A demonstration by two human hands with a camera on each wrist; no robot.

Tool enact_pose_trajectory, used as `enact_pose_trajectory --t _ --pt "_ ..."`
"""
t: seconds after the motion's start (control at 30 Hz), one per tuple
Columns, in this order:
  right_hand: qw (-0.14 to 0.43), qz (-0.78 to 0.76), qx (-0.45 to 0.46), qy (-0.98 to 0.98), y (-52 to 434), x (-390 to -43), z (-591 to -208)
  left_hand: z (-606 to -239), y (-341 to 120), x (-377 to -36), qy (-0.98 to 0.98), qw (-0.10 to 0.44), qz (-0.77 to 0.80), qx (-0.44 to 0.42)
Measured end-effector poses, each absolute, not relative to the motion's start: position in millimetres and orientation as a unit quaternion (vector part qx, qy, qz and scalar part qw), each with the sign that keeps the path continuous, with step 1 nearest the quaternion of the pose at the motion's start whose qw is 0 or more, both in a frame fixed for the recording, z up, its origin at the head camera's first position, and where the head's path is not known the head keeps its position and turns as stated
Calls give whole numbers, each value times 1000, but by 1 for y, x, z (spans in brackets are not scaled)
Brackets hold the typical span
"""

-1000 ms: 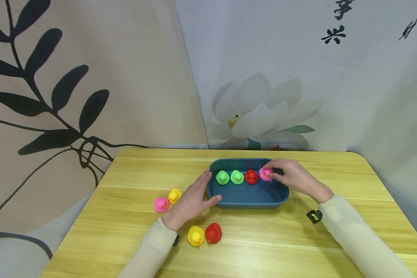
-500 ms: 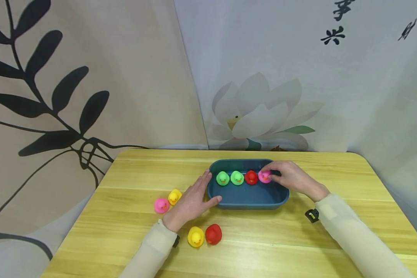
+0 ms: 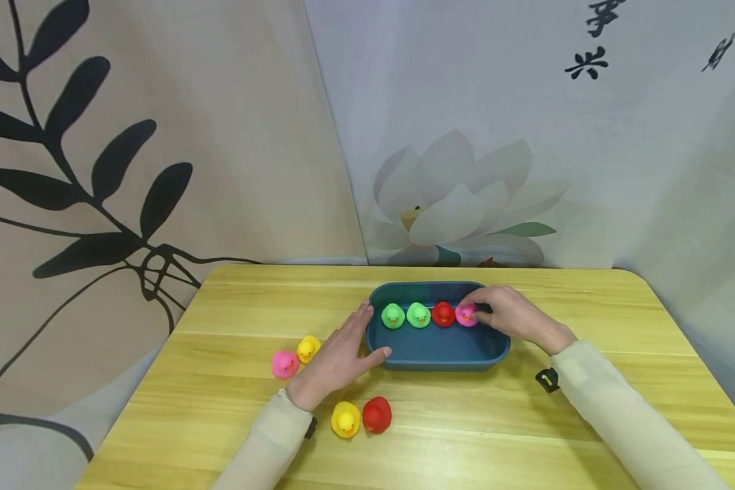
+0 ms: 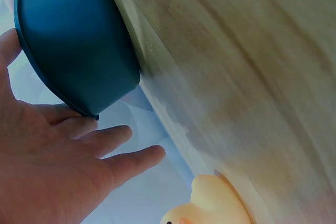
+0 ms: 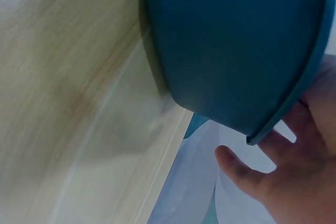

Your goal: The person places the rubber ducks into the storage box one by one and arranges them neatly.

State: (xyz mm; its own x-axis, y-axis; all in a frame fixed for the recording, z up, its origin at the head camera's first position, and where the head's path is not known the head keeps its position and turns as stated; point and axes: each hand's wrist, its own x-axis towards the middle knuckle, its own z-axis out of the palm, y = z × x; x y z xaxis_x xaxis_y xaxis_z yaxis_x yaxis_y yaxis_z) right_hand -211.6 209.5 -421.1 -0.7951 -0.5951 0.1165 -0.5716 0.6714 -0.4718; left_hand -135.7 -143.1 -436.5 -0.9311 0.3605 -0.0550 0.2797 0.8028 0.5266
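Four ducks in the blue tub (image 3: pixel 441 357), four left on the table (image 3: pixel 527 435).
The left hand (image 3: pixel 337 357) lies flat, fingers straight, against the tub; the right hand (image 3: pixel 511 316) pinches the pink duck (image 3: pixel 465 315) at the row's end inside.

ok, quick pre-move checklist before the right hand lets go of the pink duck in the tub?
1. Pink duck inside the blue tub, at the right end of the row: ok.
2. Right hand pinching that duck: ok.
3. Duck resting on the tub floor: cannot tell, fingers hide its base.
4. Left hand flat against the tub's left end, steadying it: ok.
5. Row upright: two green ducks and red duck standing: ok.
6. Four ducks outside on the table: pink, yellow, yellow, red: not ok if all belong in the tub.
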Motion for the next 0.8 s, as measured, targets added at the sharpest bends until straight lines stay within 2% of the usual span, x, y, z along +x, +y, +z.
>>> enact_pose_trajectory --t 0.8 --pt "14 -223 -335 915 209 -214 -428 -437 -142 -135 945 68 269 174"
